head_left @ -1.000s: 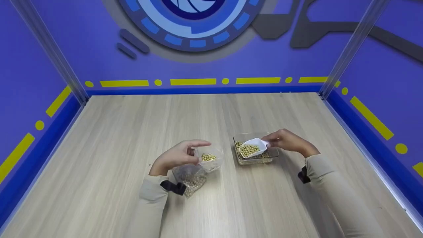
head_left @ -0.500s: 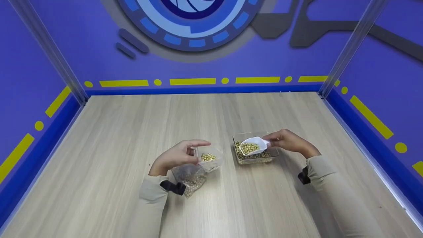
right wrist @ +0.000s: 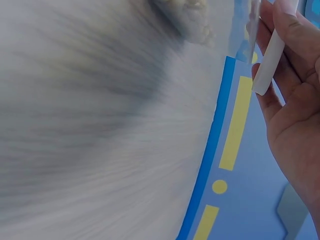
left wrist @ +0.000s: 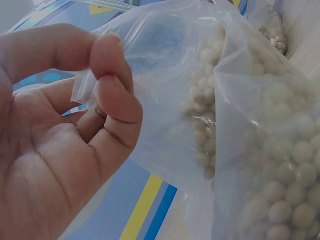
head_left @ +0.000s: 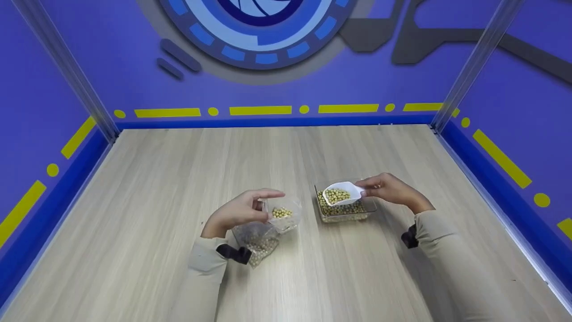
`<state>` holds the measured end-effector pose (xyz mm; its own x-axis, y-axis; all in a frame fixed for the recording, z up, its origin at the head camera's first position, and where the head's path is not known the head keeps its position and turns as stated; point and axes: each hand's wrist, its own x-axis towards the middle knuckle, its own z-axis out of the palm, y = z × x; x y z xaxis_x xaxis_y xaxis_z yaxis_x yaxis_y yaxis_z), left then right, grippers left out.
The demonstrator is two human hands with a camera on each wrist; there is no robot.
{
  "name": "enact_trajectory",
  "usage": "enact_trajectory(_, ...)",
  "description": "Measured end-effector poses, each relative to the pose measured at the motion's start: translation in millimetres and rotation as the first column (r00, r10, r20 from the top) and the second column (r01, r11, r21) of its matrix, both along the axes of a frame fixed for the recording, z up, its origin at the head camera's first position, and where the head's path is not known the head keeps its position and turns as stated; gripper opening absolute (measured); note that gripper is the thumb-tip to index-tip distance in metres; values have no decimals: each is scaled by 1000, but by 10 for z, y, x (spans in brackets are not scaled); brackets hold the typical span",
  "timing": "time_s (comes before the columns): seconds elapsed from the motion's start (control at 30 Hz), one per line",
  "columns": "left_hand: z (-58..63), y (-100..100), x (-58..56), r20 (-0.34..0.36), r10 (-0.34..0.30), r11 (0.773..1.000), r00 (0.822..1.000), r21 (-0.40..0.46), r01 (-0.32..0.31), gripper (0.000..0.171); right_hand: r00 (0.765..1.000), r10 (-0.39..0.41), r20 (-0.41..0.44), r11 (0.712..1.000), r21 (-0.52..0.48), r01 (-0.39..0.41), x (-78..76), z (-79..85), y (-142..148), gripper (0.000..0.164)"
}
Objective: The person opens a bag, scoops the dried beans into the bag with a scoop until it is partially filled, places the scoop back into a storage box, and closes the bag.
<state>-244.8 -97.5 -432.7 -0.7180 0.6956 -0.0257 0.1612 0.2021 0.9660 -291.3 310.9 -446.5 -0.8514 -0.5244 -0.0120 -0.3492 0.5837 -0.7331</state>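
My left hand [head_left: 243, 208] pinches the edge of a clear zip bag [left wrist: 160, 55], its mouth spread and round yellow beans [head_left: 282, 213] showing inside. More beans [head_left: 261, 248] show through clear plastic below that hand, near the wrist. On the right, the fingers and thumb of my right hand [head_left: 389, 190] grip a white scoop [head_left: 355, 192] by its handle. Beans lie in the scoop's bowl, which is over a clear rectangular container [head_left: 346, 218] holding more of them. The right wrist view catches only the handle [right wrist: 270, 62] in the hand, the bowl being out of frame.
The pale wooden table [head_left: 201, 165] carries the bags and the container near its middle. Blue-purple panels [head_left: 268, 96] with yellow marks enclose the back and both sides. A black wrist strap [head_left: 234, 253] sits on the left sleeve close to the plastic.
The right hand has raised the bean-filled scoop slightly, away from the beans in the container, and levelled it. The left hand and its bag stay in place.
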Motion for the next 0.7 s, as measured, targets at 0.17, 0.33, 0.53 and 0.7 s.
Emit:
enact_trajectory(0.17, -12, 0, -8, -5, -3, 1000, 1000, -4, 3, 63, 1000, -7, 3, 1000, 10, 7, -8, 7, -9, 36)
enact_trajectory(0.33, -15, -7, -8, -11, -2, 1000, 1000, 1, 2, 63, 1000, -5, -16, 1000, 26, 5, -21, 24, -34, 35)
enact_trajectory(0.53, -16, -6, -6, -11, -2, 1000, 1000, 7, 2, 63, 999, 3, -51, 999, 49, 0, 12, 99, -139, 35)
enact_trajectory(0.7, -29, 4, -10, -37, -6, 1000, 999, 2, 6, 62, 998, 9, -56, 998, 62, -5, 34, 144, -262, 34)
